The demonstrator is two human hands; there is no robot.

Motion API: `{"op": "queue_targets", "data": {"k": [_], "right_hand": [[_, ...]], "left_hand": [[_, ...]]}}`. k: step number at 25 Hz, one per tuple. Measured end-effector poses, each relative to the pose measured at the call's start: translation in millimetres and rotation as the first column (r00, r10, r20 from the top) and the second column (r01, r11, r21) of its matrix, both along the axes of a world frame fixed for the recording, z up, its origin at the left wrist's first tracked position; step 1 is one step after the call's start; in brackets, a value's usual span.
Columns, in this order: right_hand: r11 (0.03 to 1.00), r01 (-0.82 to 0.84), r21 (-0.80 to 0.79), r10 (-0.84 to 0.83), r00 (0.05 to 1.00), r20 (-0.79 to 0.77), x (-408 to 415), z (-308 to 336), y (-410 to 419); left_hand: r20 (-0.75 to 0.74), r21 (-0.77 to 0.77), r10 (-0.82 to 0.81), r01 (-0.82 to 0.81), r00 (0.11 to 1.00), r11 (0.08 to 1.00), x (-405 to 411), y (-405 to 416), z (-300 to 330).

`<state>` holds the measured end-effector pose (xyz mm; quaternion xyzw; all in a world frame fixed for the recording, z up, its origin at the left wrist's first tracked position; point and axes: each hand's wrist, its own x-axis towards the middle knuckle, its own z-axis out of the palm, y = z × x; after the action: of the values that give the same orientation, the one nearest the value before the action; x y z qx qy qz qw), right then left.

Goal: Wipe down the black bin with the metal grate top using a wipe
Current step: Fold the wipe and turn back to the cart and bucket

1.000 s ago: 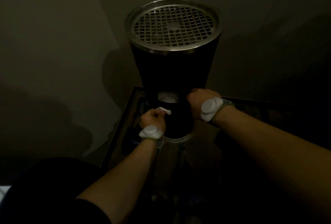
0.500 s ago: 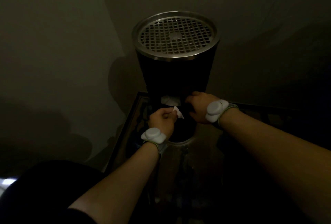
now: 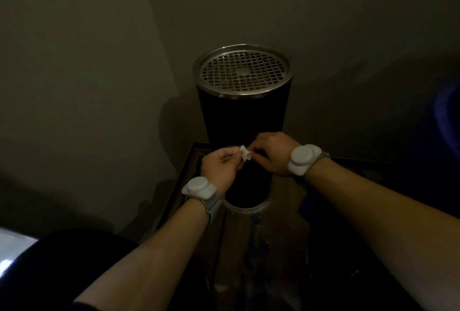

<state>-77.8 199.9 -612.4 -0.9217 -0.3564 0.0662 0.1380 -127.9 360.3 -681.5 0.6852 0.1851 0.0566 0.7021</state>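
Note:
A tall black bin [image 3: 242,116] stands in a dim corner, topped by a round metal grate [image 3: 242,71] in a steel rim. In front of its lower body, my left hand [image 3: 220,168] and my right hand [image 3: 270,155] meet. Between their fingertips sits a small crumpled white wipe [image 3: 245,155], pinched from both sides. Both hands are just off the bin's front. Each wrist wears a white puck-shaped band. The hands hide the bin's middle front.
Pale walls [image 3: 87,86] close in at the left and behind the bin. The bin rests on a dark glossy floor [image 3: 263,248] with a dark border strip along the left. A dark rounded shape [image 3: 74,248] fills the lower left corner.
The view has pulled back, so the bin looks farther and lower. My right hand came off the bin's front and joined my left hand on the wipe.

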Motion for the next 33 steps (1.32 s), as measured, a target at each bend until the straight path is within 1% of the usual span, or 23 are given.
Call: {"op": "queue_targets", "data": {"k": [1,3,5,6,8,10,12,14,17,19,21,23,24,25,28,31,33], "right_hand": [[1.000,0.016,0.025,-0.016,1.000,-0.001,0.3,3.6,-1.8],[0.987,0.096,0.129,-0.093,0.995,-0.030,-3.1,10.5,-5.4],[0.943,0.210,0.260,-0.187,0.976,-0.107,-6.8,18.8,-7.2],[0.911,0.258,0.321,-0.220,0.964,-0.149,-7.9,22.1,-7.7],[0.846,0.336,0.414,-0.266,0.939,-0.218,-11.3,31.7,-4.5],[0.763,0.415,0.496,-0.302,0.907,-0.294,-11.7,44.3,-0.7],[0.684,0.471,0.556,-0.312,0.879,-0.361,-15.2,57.6,2.1],[0.678,0.475,0.561,-0.313,0.877,-0.364,-22.6,70.9,3.4],[0.689,0.436,0.579,-0.285,0.898,-0.336,-42.3,99.4,6.8],[0.667,0.420,0.615,-0.262,0.905,-0.335,-53.8,119.7,7.4],[0.636,0.415,0.650,-0.245,0.908,-0.339,-70.5,139.7,9.2],[0.595,0.442,0.671,-0.240,0.895,-0.376,-78.9,149.8,7.7],[0.592,0.446,0.671,-0.256,0.894,-0.368,-84.0,156.9,7.2],[0.605,0.439,0.664,-0.273,0.898,-0.344,-87.6,162.9,6.6],[0.667,0.344,0.661,-0.300,0.936,-0.185,-87.5,185.6,3.2],[0.643,0.309,0.701,-0.391,0.919,-0.047,-70.6,206.6,-2.6],[0.615,0.330,0.716,-0.446,0.895,-0.029,-45.4,214.6,-4.8]], "left_hand": [[-0.006,0.004,-0.006,0.006,1.000,1.000,0.2,3.8,3.0],[-0.013,-0.017,-0.042,0.042,0.999,0.999,-3.1,13.0,12.4],[0.005,-0.062,-0.107,0.107,0.994,0.992,-6.4,17.2,25.2],[0.027,-0.057,-0.132,0.133,0.991,0.989,-8.0,17.3,32.2],[0.096,0.062,-0.180,0.174,0.979,0.983,-12.1,21.1,45.4],[0.176,0.195,-0.274,0.239,0.945,0.951,-16.1,25.2,58.3],[0.230,0.224,-0.333,0.284,0.914,0.932,-23.1,26.5,73.9],[0.263,0.212,-0.317,0.266,0.912,0.941,-29.6,26.4,92.0],[0.339,0.285,-0.280,0.185,0.898,0.940,-38.8,31.6,123.2],[0.365,0.293,-0.263,0.158,0.893,0.943,-42.8,36.5,143.0],[0.368,0.248,-0.220,0.133,0.903,0.960,-51.9,41.5,163.7],[0.366,0.153,-0.205,0.158,0.908,0.975,-56.0,40.8,178.9],[0.382,0.115,-0.208,0.177,0.900,0.977,-59.7,40.3,189.3],[0.403,0.113,-0.218,0.188,0.889,0.976,-61.6,39.9,198.7],[0.432,0.211,-0.305,0.233,0.849,0.949,-55.3,37.5,226.3],[0.403,0.259,-0.345,0.256,0.848,0.931,-35.2,37.5,248.1],[0.364,0.284,-0.321,0.224,0.875,0.932,-7.4,35.9,260.4]]}}
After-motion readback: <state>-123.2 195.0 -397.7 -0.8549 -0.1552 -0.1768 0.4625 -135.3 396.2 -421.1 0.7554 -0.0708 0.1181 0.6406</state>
